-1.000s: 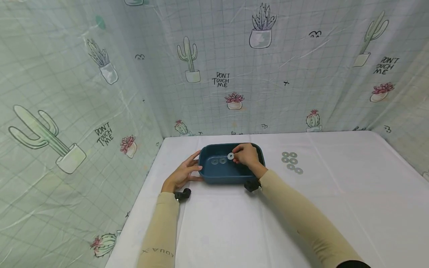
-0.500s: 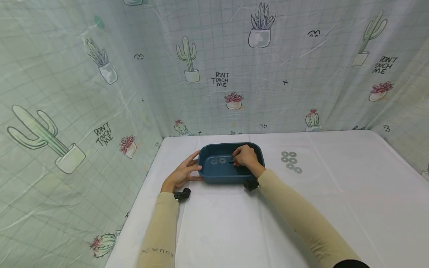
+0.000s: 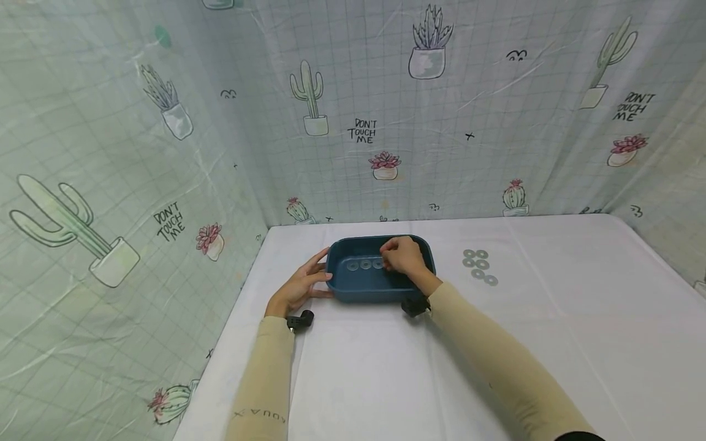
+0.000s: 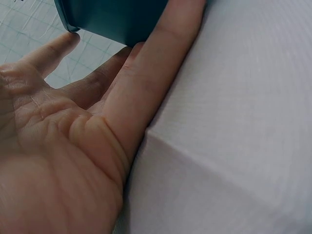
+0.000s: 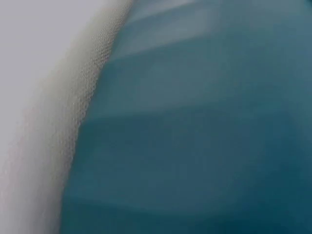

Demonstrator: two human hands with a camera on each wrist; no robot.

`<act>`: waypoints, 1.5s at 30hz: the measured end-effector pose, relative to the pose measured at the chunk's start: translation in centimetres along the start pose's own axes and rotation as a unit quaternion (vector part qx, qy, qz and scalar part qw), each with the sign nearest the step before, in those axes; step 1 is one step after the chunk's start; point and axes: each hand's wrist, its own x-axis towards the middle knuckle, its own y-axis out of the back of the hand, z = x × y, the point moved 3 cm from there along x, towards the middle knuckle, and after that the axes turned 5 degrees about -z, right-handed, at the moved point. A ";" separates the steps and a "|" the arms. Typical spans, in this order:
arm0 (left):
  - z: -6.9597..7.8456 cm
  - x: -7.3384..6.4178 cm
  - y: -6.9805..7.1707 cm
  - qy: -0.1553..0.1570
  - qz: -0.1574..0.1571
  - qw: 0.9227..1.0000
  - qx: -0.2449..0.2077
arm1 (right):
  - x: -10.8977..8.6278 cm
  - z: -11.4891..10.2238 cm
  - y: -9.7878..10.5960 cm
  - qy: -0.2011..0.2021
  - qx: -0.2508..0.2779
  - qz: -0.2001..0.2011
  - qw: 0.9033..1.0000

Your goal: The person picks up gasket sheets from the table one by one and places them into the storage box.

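Observation:
A dark blue rectangular tray (image 3: 364, 295) stands on the white table. My left hand (image 3: 298, 288) rests against its left end with fingers straight and spread; in the left wrist view the fingers (image 4: 146, 73) touch the tray's wall (image 4: 112, 22). Inside the tray lie three flat pale washers in a row: a left washer (image 3: 352, 265), a middle washer (image 3: 366, 264) and a right washer (image 3: 377, 263). My right hand (image 3: 405, 255) is over the tray, fingers bent, its fingertips right at the right washer. Whether they still pinch it is hidden. Blurred blue tray wall (image 5: 185, 146) fills the right wrist view.
To the right of the tray, several more washers (image 3: 482, 264) lie flat in a cluster on the white tablecloth (image 3: 353, 367). A curtain (image 3: 353, 177) printed with cacti hangs behind the table and along its left side.
My right hand has lowered the third washer, which goes from upright between the fingers to flat beside the other two. The left hand and tray have stayed put.

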 end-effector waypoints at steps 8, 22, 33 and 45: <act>0.1 -0.1 0.0 0.000 -0.003 1.000 -0.004 | -2.4 -0.8 3.1 0.161 0.072 -0.038 0.984; 0.1 -0.6 0.6 -0.002 0.006 1.000 0.013 | -6.6 5.3 12.7 0.085 0.005 -0.019 0.996; 0.1 -0.2 0.3 -0.002 -0.001 1.000 0.002 | -7.4 9.4 18.4 0.022 -0.153 -0.062 0.986; -0.1 0.0 0.1 0.000 0.003 1.000 0.003 | -7.4 12.9 19.1 -0.009 -0.199 -0.121 0.972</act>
